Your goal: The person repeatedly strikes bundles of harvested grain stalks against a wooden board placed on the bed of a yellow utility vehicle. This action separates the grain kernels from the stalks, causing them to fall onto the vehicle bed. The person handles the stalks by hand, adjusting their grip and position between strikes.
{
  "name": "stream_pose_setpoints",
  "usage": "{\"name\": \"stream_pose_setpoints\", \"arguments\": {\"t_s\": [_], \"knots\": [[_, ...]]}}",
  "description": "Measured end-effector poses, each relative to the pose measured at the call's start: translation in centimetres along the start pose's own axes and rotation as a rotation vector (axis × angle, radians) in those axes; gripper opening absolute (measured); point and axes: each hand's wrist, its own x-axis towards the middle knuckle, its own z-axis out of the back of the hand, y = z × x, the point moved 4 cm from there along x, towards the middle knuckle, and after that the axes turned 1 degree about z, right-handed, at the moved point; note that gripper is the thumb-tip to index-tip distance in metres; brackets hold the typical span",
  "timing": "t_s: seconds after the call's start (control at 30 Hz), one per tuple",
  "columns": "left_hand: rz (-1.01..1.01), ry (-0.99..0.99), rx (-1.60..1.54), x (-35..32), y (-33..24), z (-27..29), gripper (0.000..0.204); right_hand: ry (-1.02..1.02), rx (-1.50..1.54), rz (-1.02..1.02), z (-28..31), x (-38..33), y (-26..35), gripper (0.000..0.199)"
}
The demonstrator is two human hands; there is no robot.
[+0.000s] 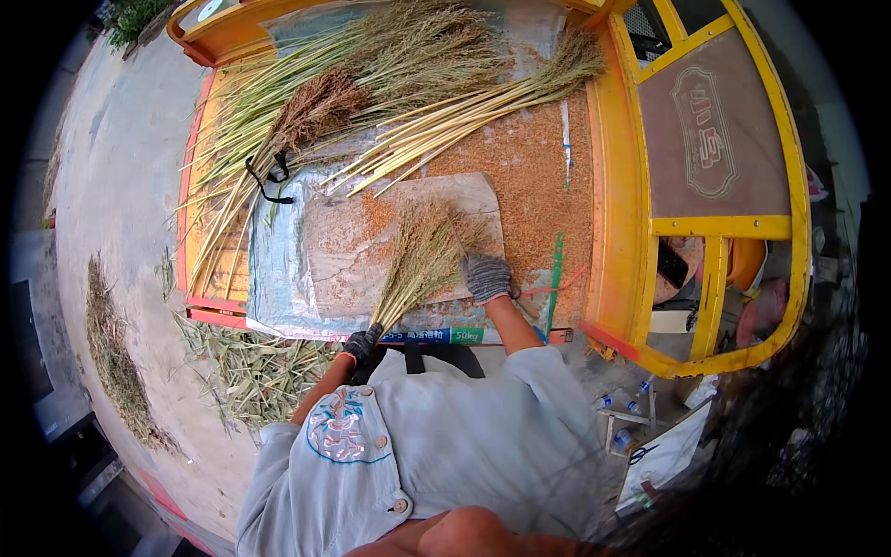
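Your left hand [362, 343] is clenched around the stalk end of a bundle of grain stalks [418, 260], low and close to your body, at the near edge of the worktop [613, 278]. This grip is closed firmly, with the dark glove wrapped all around the stems.

From that grip the bundle runs away from you and a little to the right. Its long axis goes from the thin stems near your waist up to the bushy, feathery heads, which fan out on the flat wooden board [464, 200]. So the heavy end lies far from the left hand, and the light end is inside it.

Your right hand [486, 277], in a grey knitted glove, rests palm down just beside the heads, on their right side and touching their edge. I cannot tell whether its fingers close on anything; it looks pressed flat on the board rather than grasping. This right hand is the nearer one to the heads, while the left hand is nearer to the stems.

The board lies on a sheet of blue plastic [269, 260], and loose husks [538, 176] cover the worktop behind and to the right of it. More long stalks [371, 84] lie further away, across the far side, well apart from both hands. A green stick [555, 274] stands near the right hand, on its right.
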Motion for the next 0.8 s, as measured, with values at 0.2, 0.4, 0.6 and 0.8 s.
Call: {"name": "stream_pose_setpoints", "arguments": {"t_s": [0.2, 0.4, 0.6, 0.8], "knots": [[0.022, -0.03, 0.02, -0.2, 1.2, 0.5, 0.054, 0.417, 0.116, 0.178, -5.4, -4.1, 7.6, 0.032], [0.012, -0.048, -0.071, 0.6, 1.3, 1.5, 0.062, 0.286, -0.086, -0.191, -0.5, 4.3, -6.0, 0.035], [0.007, -0.036, -0.094, -2.3, -1.8, 2.3, 0.048, -0.033, 0.052, -0.15, 1.2, -0.9, -3.1, 0.036], [-0.141, -0.131, -0.296, -3.0, -2.3, 2.5, 0.038, 0.224, 0.178, 0.188, -4.5, -7.1, 6.5, 0.041]]}}
